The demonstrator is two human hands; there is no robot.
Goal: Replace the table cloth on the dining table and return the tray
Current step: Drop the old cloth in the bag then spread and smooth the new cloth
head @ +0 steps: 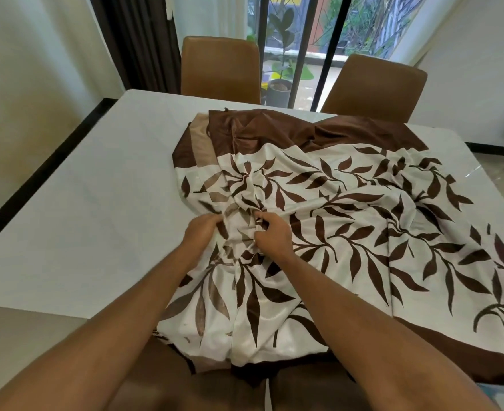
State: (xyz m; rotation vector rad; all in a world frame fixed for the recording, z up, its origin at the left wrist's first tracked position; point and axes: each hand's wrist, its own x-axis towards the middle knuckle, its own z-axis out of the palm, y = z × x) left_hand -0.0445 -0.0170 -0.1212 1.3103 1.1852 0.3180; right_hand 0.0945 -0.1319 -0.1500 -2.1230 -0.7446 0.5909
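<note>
Left fingers (215,220) and right fingers (263,217) pinching bunched leaf-print cloth (348,209), brown chairs (220,66) (378,84) behind table (96,188)

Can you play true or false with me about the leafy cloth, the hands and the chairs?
1. The left hand and the right hand both grip the leafy cloth. True.
2. Two brown chairs stand at the far side of the table. True.
3. The leafy cloth lies smooth and flat over the whole table. False: it is bunched and wrinkled, and the table's left part is uncovered.
4. A tray sits on the leafy cloth. False: no tray is in view.
</note>
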